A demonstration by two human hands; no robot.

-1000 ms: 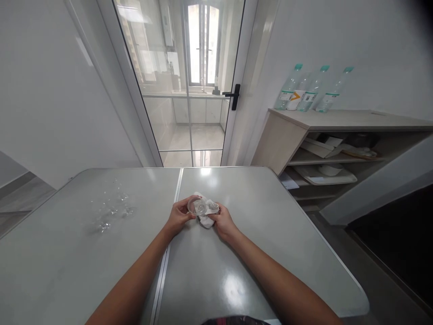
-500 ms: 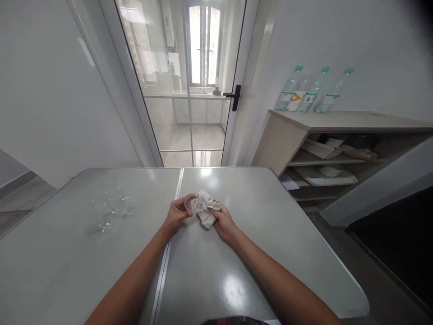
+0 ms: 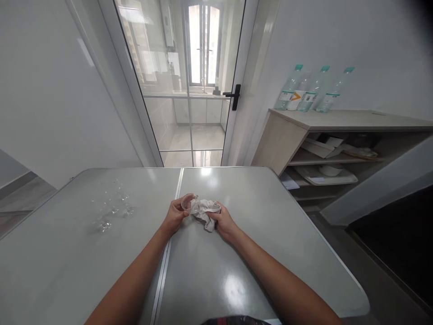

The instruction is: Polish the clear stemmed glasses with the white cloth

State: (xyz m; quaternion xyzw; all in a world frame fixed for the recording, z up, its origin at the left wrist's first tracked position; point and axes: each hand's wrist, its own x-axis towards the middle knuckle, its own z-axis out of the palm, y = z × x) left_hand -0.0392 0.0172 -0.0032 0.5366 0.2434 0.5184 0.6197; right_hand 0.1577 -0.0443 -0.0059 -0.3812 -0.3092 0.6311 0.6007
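Note:
My left hand (image 3: pixel 175 215) grips a small clear glass (image 3: pixel 187 203) by its rim and side, just above the grey table (image 3: pixel 237 271). My right hand (image 3: pixel 222 221) is closed on a crumpled white cloth (image 3: pixel 204 212) that is pressed against and partly into the glass. Both hands meet over the middle of the table, close to its centre seam.
Several clear glasses (image 3: pixel 113 210) stand on the table's left half. A glass door with a black handle (image 3: pixel 234 95) lies beyond the far edge. To the right, a wooden shelf unit (image 3: pixel 338 144) carries three water bottles (image 3: pixel 313 95) on top.
The cloth has been pushed further over the glass and now covers most of it. The glass has turned a little in my left hand. Both hands stay in the same place.

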